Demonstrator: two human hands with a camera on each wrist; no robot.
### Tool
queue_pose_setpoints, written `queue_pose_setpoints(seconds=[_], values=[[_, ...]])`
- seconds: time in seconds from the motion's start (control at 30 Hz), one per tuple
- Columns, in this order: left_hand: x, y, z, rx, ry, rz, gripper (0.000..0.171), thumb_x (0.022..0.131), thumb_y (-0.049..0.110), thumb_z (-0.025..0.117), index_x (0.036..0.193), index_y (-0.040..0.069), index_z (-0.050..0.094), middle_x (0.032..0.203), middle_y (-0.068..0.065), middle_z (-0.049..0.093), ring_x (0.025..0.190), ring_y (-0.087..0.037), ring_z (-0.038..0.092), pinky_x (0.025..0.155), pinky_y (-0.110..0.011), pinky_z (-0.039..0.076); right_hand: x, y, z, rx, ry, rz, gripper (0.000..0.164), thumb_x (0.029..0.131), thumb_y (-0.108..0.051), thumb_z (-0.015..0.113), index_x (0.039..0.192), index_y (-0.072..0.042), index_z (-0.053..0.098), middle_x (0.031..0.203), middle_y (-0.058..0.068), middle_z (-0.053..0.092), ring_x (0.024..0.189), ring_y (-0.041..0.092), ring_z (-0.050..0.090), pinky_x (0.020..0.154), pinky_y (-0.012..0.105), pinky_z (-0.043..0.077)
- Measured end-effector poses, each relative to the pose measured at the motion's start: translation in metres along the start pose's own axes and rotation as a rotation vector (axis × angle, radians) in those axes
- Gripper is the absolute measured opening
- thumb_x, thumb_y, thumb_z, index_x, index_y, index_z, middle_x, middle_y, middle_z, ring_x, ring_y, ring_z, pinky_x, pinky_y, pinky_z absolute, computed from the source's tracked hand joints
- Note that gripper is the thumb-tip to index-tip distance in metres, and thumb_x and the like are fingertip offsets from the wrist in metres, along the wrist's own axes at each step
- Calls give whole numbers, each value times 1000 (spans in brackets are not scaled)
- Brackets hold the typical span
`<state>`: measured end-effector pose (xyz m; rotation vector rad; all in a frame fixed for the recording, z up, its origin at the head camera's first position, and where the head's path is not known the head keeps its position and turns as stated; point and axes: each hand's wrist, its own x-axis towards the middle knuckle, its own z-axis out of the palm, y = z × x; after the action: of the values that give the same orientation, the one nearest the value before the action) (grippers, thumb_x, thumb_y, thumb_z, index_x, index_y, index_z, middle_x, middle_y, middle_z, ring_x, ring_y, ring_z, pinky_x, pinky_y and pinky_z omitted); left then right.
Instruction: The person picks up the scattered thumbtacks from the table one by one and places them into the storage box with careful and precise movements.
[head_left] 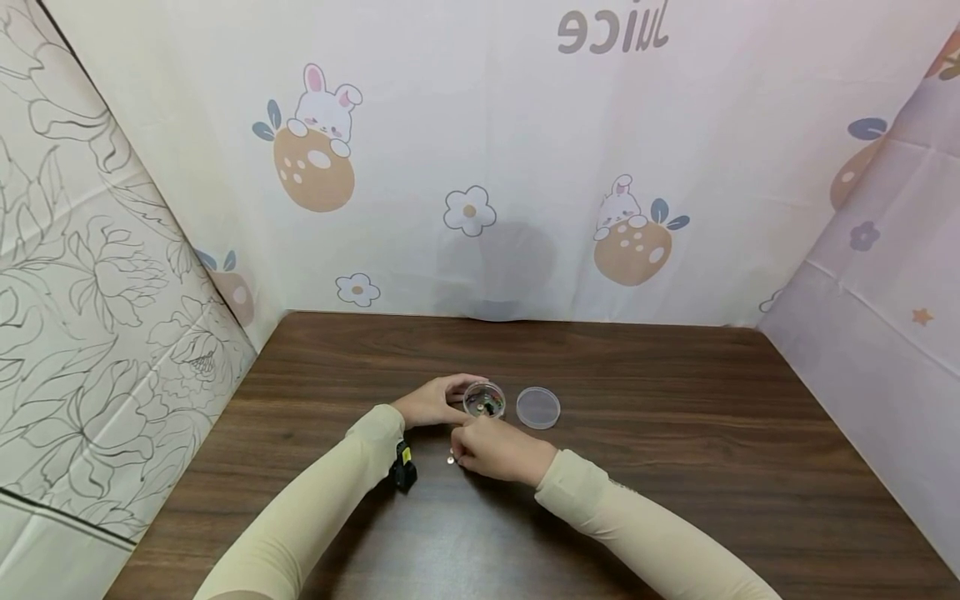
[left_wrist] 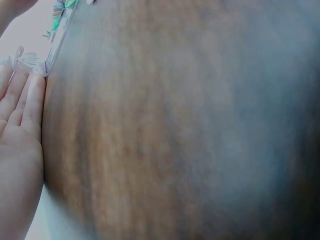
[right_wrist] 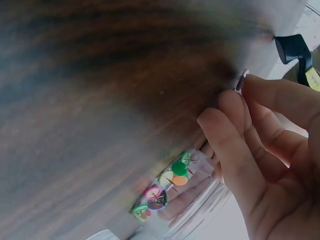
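Note:
A clear round container [head_left: 484, 400] with colourful thumbtacks [right_wrist: 172, 175] in it stands on the table, its open top up. My left hand [head_left: 432, 402] holds it from the left side, thumb and fingers about its wall; in the left wrist view those fingers [left_wrist: 22, 100] lie along the container's edge. My right hand [head_left: 495, 450] is in front of the container with curled fingers. At its fingertips in the right wrist view it pinches a small dark-looking thumbtack [right_wrist: 240, 81], partly hidden. A small pale thumbtack [head_left: 451, 460] lies on the table beside these fingers.
The clear round lid [head_left: 538, 407] lies flat to the right of the container. A black device with a yellow label [head_left: 404, 467] is at the left wrist. Dark wood table [head_left: 675, 400] reaches back to a patterned curtain [head_left: 420, 250], with more fabric at both sides.

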<state>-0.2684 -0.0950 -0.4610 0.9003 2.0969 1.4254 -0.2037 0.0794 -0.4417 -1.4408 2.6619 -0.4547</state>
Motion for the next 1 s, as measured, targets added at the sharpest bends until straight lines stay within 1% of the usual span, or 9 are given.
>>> queue_pose_setpoints(seconds=[0.2,0.4,0.53,0.63,0.73,0.83,0.9,0.97,1.0], values=[[0,0,0,2,-5,7,69,84,17,70,142,5,36,138,-17,46,123,-26,43,103,-47,39,-1,2,-3,37,-23,3,10,87,-12,65,77,-15,63,72,-10,57,59,-4,47,55,13,43],[1,-2,-1,-30,-20,25,67,84,11,68,142,2,36,136,-21,47,122,-29,44,102,-48,40,-1,5,-9,43,-30,33,9,88,-12,64,79,-16,64,73,-12,58,62,-4,48,57,15,45],[1,-2,-1,-42,-21,29,67,84,11,68,141,2,36,137,-21,46,123,-30,43,102,-47,40,-2,7,-15,51,-4,46,10,87,-12,64,79,-17,63,74,-12,58,64,-2,49,59,16,46],[1,-3,0,-42,-8,11,68,83,13,70,142,4,36,139,-18,45,124,-28,43,102,-47,40,-4,11,-20,53,32,61,9,87,-12,63,80,-17,63,76,-11,58,66,-1,50,60,18,47],[3,-11,0,-33,6,-9,68,83,15,71,142,10,37,139,-10,45,123,-21,44,100,-43,43,-5,14,-26,63,69,79,7,87,-12,63,82,-16,65,78,-10,60,67,-1,51,60,20,49],[4,-11,1,-38,2,-25,70,82,16,72,143,11,37,137,-6,48,120,-16,46,98,-40,45,-7,18,-33,87,106,92,6,89,-13,63,84,-14,66,76,-10,60,63,0,51,57,20,49],[4,-11,1,-39,5,-28,70,82,18,73,142,12,38,135,-5,49,118,-14,48,97,-40,45,-8,19,-37,104,123,118,6,89,-13,63,85,-13,67,73,-9,60,59,1,49,53,20,47],[4,-9,2,-50,10,-46,70,81,18,74,141,14,39,133,-5,51,117,-15,49,98,-42,44,-10,21,-41,108,138,165,7,89,-13,62,86,-13,67,71,-10,58,56,1,48,50,21,46],[4,-12,2,-44,16,-55,70,80,20,75,141,17,40,133,-3,52,116,-14,49,98,-42,45,-11,22,-42,102,147,190,6,89,-13,61,86,-13,67,70,-10,58,56,1,48,49,21,45]])
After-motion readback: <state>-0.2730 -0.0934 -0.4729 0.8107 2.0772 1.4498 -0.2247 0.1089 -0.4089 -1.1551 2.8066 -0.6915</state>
